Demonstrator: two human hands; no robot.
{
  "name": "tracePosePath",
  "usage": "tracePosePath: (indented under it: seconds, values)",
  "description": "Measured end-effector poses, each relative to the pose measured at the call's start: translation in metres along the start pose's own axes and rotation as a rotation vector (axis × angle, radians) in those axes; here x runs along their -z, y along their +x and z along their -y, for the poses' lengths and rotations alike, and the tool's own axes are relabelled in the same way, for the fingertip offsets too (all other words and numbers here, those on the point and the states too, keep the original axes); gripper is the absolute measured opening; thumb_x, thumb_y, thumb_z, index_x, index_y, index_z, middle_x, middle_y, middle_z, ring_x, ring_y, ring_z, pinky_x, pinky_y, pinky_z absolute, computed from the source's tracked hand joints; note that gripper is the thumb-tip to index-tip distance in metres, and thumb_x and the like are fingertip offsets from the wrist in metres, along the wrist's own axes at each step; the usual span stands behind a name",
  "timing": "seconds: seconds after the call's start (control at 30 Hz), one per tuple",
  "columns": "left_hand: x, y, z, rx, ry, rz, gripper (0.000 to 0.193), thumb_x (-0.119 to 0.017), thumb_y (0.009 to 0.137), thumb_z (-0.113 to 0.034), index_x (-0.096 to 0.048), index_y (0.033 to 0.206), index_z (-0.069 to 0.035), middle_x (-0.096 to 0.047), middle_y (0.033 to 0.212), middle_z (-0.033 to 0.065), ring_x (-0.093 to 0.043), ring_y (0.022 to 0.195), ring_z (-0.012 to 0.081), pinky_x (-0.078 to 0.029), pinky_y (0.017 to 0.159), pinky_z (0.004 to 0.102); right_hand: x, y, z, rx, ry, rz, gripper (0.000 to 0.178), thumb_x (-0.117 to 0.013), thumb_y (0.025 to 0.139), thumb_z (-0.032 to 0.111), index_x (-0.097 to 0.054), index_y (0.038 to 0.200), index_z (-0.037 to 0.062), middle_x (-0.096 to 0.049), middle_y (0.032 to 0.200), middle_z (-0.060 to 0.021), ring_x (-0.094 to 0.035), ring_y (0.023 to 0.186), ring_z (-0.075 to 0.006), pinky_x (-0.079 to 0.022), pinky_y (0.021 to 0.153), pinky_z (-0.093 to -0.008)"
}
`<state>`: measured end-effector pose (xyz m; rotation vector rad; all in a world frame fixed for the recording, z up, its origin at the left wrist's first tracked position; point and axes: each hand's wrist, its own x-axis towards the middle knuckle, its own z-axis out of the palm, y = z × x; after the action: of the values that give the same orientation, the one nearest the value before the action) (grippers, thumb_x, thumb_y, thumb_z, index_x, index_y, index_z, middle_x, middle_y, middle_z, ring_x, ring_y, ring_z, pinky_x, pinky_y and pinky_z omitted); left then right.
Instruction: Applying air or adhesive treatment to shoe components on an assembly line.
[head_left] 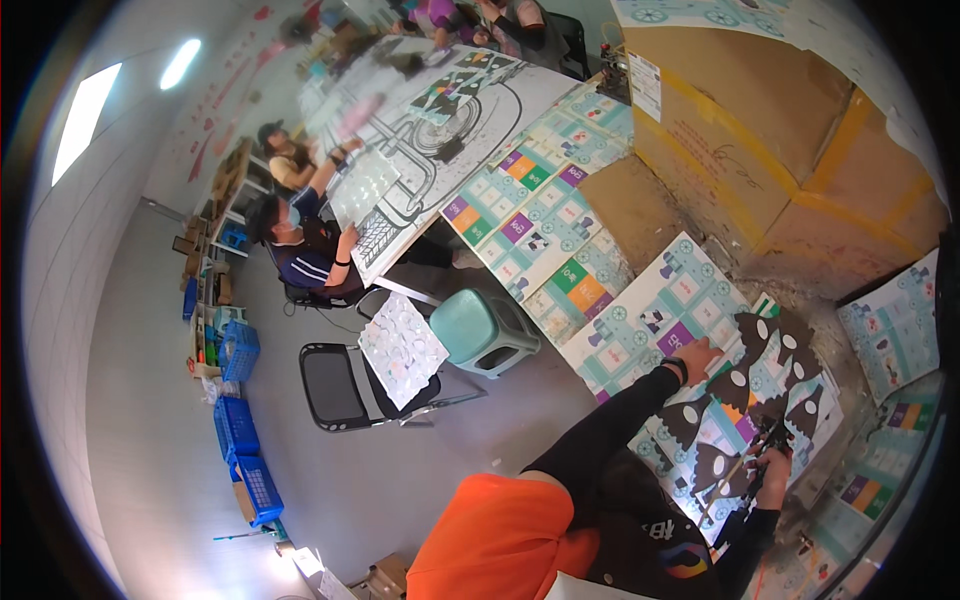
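My left hand [697, 355], with a dark band at the wrist, lies on a printed sheet [650, 300] of teal, purple and white patterns, its fingers stretched out. Dark cut-out pieces [735, 388] with scalloped edges and small white ovals lie on the sheets just right of it, several of them overlapping. Close to the lower right, my right hand [772, 472] is closed around a black tool [770, 437] above these pieces. The tool's exact kind is too small and dark to make out.
Large taped cardboard boxes [740, 150] stand at the far right. More printed sheets [540, 230] cover the bench ahead. A teal stool [475, 330] and a black folding chair [335, 385] stand left. Co-workers sit at a long table [540, 95]; blue baskets [240, 350] line the wall.
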<state>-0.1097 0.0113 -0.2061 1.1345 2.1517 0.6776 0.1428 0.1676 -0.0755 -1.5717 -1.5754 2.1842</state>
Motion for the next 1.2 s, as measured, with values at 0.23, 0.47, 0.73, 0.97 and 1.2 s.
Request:
tracePosePath:
  seconds: [0.23, 0.47, 0.73, 0.97, 1.2]
  values:
    - [0.000, 0.002, 0.003, 0.004, 0.014, -0.011, 0.065, -0.077, 0.072, -0.014, -0.050, 0.131, -0.018, -0.049, 0.119, 0.0203, -0.052, 0.112, 0.0407, -0.047, 0.091, 0.0463, -0.002, 0.008, 0.002, 0.017, 0.037, 0.009, 0.040, -0.045, 0.063, 0.003, -0.055, 0.102, 0.0014, -0.060, 0.071, -0.0138, -0.055, 0.044, -0.0251, -0.037, 0.032, -0.0283]
    - [-0.002, 0.004, -0.003, 0.001, 0.015, 0.016, 0.066, -0.076, 0.076, -0.017, -0.048, 0.135, -0.018, -0.050, 0.117, 0.0198, -0.051, 0.113, 0.0391, -0.045, 0.093, 0.0447, 0.006, 0.007, 0.001, 0.014, -0.008, 0.024, 0.037, -0.045, 0.065, 0.003, -0.058, 0.100, 0.0049, -0.064, 0.073, -0.0103, -0.058, 0.046, -0.0207, -0.039, 0.035, -0.0269]
    - [0.000, 0.014, -0.008, 0.011, -0.006, 0.006, 0.065, -0.076, 0.073, -0.015, -0.050, 0.133, -0.019, -0.049, 0.119, 0.0185, -0.052, 0.114, 0.0391, -0.047, 0.092, 0.0460, 0.004, 0.006, 0.012, 0.027, 0.010, 0.000, 0.039, -0.045, 0.063, 0.004, -0.057, 0.100, 0.0018, -0.064, 0.072, -0.0103, -0.058, 0.047, -0.0208, -0.039, 0.035, -0.0274]
    - [0.003, 0.021, 0.001, 0.009, -0.029, 0.012, 0.066, -0.076, 0.072, -0.015, -0.050, 0.133, -0.019, -0.049, 0.119, 0.0198, -0.051, 0.114, 0.0398, -0.046, 0.093, 0.0463, 0.004, 0.015, 0.020, -0.018, 0.014, 0.006, 0.039, -0.045, 0.063, 0.003, -0.057, 0.100, 0.0020, -0.063, 0.073, -0.0104, -0.058, 0.047, -0.0213, -0.038, 0.035, -0.0276]
    - [-0.052, 0.047, -0.009, -0.062, 0.023, 0.143, 0.062, -0.074, 0.076, -0.022, -0.049, 0.133, -0.015, -0.052, 0.117, 0.0195, -0.053, 0.108, 0.0384, -0.045, 0.092, 0.0456, 0.035, 0.012, -0.011, -0.052, 0.083, -0.144, 0.043, -0.045, 0.063, 0.002, -0.057, 0.104, 0.0018, -0.063, 0.073, -0.0115, -0.057, 0.046, -0.0236, -0.038, 0.035, -0.0273]
